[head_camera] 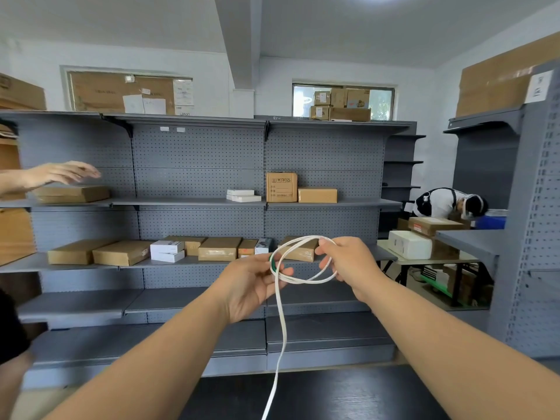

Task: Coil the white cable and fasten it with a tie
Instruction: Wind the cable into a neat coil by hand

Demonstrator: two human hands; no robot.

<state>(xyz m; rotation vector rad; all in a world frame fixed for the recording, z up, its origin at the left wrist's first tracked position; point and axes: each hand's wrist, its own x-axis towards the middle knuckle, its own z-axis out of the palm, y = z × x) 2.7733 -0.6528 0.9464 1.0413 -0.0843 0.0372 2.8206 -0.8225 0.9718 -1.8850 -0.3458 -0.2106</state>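
The white cable (283, 322) is held up in front of me, partly wound into a loop between my hands. My left hand (253, 283) pinches the loop's left side, where a bit of green (273, 263) shows against my fingers. My right hand (348, 262) grips the loop's right side from above, fingers closed round the strands. A long free tail hangs straight down from my left hand and leaves the frame at the bottom edge. Whether the green bit is a tie I cannot tell.
Grey pegboard shelving (200, 204) with several cardboard boxes (219, 248) stands ahead. A dark table top (333, 395) lies below my arms. Another person's hand (60, 172) reaches over a box at the left. A person (445, 204) bends over boxes at the right.
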